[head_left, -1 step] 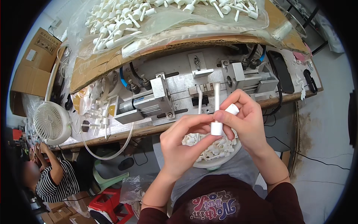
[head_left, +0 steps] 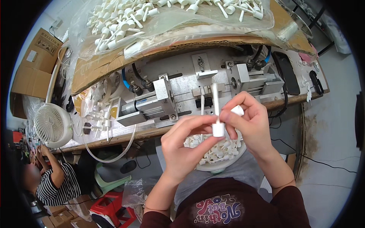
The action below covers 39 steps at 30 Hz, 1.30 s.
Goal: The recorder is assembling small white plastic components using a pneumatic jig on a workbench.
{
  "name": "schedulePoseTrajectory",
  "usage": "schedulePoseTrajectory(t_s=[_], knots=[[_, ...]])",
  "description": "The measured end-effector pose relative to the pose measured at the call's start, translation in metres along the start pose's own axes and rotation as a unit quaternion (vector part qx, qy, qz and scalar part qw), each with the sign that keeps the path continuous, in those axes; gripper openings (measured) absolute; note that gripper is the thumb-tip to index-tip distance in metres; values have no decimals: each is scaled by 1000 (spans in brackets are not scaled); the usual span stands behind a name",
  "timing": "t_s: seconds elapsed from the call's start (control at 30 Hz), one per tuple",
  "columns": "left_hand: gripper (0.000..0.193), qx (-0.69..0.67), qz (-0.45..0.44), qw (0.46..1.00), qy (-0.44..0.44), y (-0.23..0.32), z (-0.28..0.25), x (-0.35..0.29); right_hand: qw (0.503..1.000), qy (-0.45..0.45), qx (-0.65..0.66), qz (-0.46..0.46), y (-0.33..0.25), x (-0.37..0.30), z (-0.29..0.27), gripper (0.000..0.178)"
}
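In front of my chest, my left hand pinches a white plastic piece between thumb and fingertips. Its short round cap points down and its slim stem rises upward. A second white stem stands up just behind my left fingers; its lower end is hidden. My right hand is closed, with a white cap showing between thumb and index finger. Its right fingertips meet the first piece near where stem and cap join. Below both hands, a white basket on my lap holds many similar white parts.
Beyond my hands is a metal fixture with a left cylinder block and a right one. Cardboard above bears a heap of white pieces. A phone, a fan and a person in stripes are around.
The capped piece has shifted slightly left and upward, and its stem leans a little more to the left. My left hand has moved slightly left; the right has barely moved.
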<state>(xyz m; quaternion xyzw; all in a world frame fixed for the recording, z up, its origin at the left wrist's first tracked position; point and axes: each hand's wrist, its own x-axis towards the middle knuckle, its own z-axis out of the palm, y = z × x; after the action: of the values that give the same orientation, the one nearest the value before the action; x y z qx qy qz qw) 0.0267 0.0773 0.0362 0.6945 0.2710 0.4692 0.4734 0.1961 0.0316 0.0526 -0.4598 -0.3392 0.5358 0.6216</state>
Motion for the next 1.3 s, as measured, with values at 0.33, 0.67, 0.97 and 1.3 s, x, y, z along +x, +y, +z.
schedulePoseTrajectory(t_s=[0.33, 0.67, 0.97, 1.3], knots=[[29, 434, 140, 889, -50, -9, -1, 13, 988, 8, -81, -134, -20, -7, -9, 35], [28, 434, 127, 887, -92, -2, -8, 26, 884, -18, -369, -286, -24, -8, -12, 33], [23, 444, 245, 855, 107, 31, -76, 142, 705, -55, -592, -386, 10, 1, -13, 25], [27, 551, 18, 833, 38, 9, -106, 219, 607, -79, -685, -397, 9, 20, 2, 14]])
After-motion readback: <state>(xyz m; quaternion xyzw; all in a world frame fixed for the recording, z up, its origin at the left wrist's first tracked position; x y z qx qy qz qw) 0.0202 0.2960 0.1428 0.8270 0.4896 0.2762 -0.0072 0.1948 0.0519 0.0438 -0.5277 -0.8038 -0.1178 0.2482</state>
